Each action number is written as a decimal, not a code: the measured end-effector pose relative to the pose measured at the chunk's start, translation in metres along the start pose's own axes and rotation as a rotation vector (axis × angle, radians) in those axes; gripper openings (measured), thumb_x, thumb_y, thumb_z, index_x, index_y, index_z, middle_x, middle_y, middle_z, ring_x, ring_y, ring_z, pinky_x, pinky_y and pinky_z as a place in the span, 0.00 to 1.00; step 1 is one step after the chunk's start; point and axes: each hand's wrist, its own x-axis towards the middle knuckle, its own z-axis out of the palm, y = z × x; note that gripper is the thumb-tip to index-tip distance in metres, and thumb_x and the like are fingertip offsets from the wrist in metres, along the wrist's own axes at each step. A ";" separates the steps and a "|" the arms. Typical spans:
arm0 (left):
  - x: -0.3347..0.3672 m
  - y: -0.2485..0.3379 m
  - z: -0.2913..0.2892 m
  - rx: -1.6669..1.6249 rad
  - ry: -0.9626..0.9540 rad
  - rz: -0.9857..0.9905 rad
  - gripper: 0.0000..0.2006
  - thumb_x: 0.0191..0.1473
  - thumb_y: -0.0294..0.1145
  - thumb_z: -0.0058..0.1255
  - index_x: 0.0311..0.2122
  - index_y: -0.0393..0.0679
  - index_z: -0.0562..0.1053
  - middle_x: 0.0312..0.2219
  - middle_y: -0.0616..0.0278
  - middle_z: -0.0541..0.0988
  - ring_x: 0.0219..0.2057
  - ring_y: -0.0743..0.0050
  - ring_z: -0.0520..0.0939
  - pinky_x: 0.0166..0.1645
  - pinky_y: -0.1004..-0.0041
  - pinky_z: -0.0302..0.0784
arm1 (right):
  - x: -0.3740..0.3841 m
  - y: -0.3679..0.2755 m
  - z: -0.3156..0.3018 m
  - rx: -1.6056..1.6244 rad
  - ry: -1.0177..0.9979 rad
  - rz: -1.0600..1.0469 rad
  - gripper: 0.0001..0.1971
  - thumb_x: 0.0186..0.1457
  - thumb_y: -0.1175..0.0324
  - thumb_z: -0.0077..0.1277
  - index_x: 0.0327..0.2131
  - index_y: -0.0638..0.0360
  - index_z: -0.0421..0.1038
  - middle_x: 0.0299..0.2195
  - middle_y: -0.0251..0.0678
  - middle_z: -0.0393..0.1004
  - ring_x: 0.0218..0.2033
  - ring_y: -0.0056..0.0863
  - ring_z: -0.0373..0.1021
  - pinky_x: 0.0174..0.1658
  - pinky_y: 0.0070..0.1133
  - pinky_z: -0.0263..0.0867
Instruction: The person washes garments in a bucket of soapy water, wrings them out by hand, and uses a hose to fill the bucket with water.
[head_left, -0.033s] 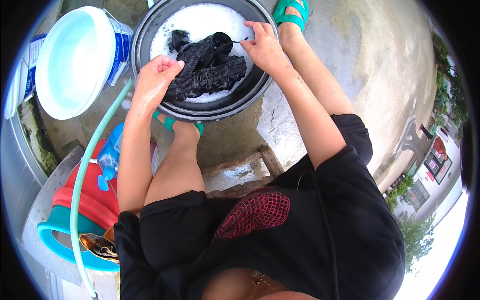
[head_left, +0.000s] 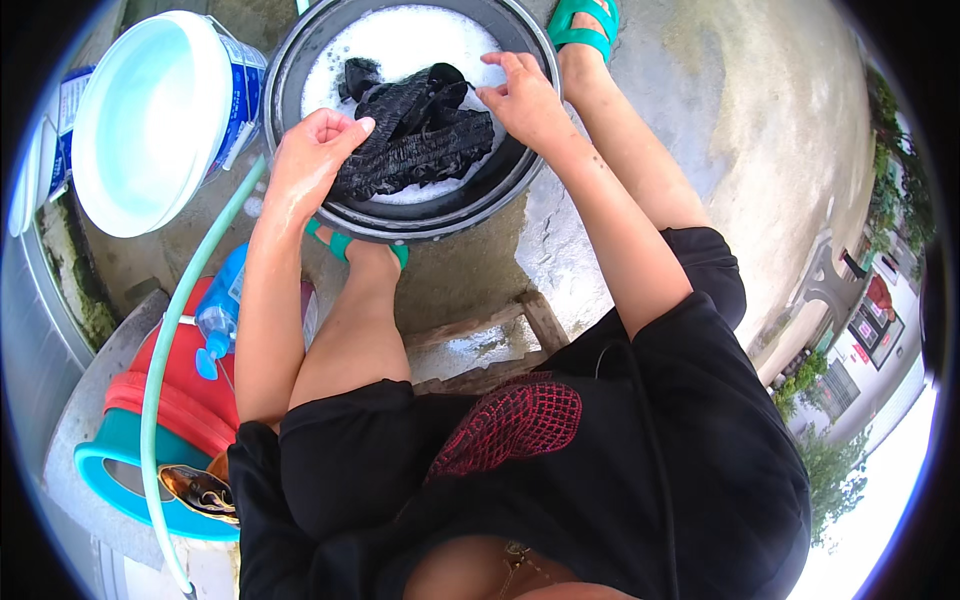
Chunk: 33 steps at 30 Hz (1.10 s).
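**Both hands on a black garment in a soapy basin**

We see a dark round basin (head_left: pixel 300 70) on the wet concrete ground, filled with white suds, and a crumpled black garment (head_left: pixel 420 135) lying in the middle of it. The left hand (head_left: pixel 318 150) sits at the near-left rim, fingers curled and pressed together around the garment's left end (the thumb lies across the top of the fold). The right hand (head_left: pixel 525 100) rests on the garment's right end, fingers loosely bent and pinching the cloth against the basin's far-right side.

Just left of the basin stands a white bucket (head_left: pixel 150 120), tilted toward us. A pale green hose (head_left: pixel 160 370) curves from the basin's edge down past a blue bottle (head_left: pixel 220 315) and stacked red and teal tubs (head_left: pixel 150 420). Teal sandals (head_left: pixel 580 25) flank the basin on either side.
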 end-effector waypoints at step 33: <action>-0.032 0.038 -0.052 0.443 0.316 0.243 0.20 0.53 0.30 0.43 0.50 0.55 0.78 0.23 0.51 0.79 0.26 0.58 0.80 0.39 0.65 0.75 | 0.008 0.014 -0.082 0.510 0.070 -0.068 0.29 0.52 0.83 0.44 0.57 0.48 0.72 0.46 0.32 0.72 0.47 0.23 0.68 0.55 0.21 0.62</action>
